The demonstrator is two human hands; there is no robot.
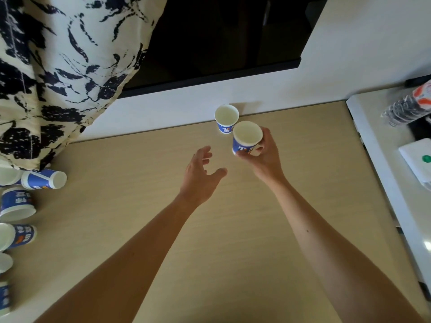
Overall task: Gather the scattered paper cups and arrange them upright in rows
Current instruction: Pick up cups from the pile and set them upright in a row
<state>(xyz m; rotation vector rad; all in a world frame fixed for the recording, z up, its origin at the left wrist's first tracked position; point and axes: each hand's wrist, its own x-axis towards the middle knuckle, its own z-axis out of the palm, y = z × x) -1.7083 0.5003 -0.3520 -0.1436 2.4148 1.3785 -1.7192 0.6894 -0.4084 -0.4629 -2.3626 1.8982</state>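
Observation:
One blue-and-white paper cup (225, 118) stands upright at the far edge of the wooden table (233, 229), by the wall. My right hand (263, 157) grips a second cup (246, 137) by its lower wall, mouth up, just in front of and to the right of the standing one. My left hand (200, 176) hovers open over the table to the left of the held cup, fingers spread, holding nothing. Several more cups (43, 179) lie scattered on their sides along the table's left edge, some cut off by the frame.
A patterned curtain (58, 66) hangs over the table's back left corner, above the scattered cups. A dark window opening (221, 38) sits behind the table. To the right stands a white counter (382, 159) with a wrapped sleeve of cups (408, 106) and a white box (417, 159).

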